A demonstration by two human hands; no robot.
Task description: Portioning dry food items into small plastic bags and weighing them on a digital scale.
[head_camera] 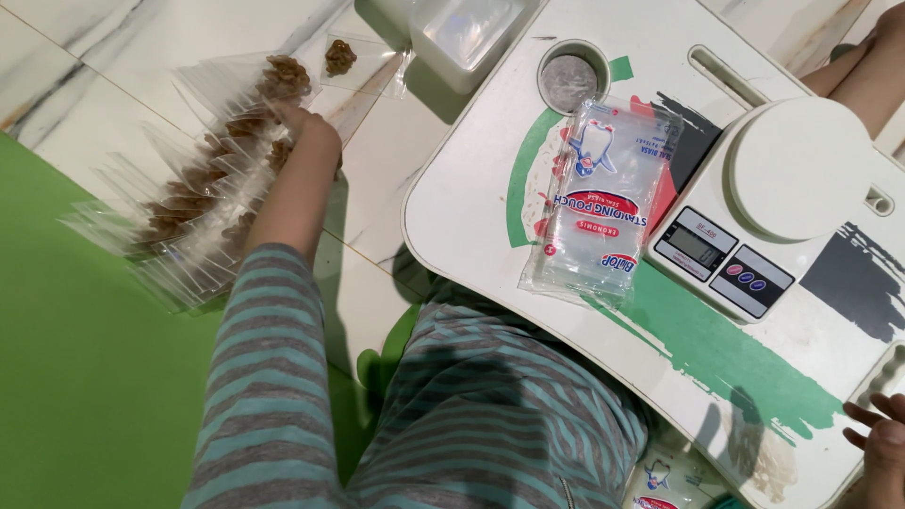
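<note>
My left hand [306, 127] rests fingers-down on a row of clear filled pouches [203, 203] on the floor; whether it pinches one, I cannot tell. My right hand [877, 429], fingers spread, hovers at the white bench [452, 188] edge, near the kitchen scale [782, 203]

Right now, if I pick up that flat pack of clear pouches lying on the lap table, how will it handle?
The pack of clear pouches will probably flop and sag, since it is thin film lying flat. It looks light for its size. Its glossy wrapper may be slippery, and one corner overhangs the lap table edge, so a nudge could slide it off.
</note>
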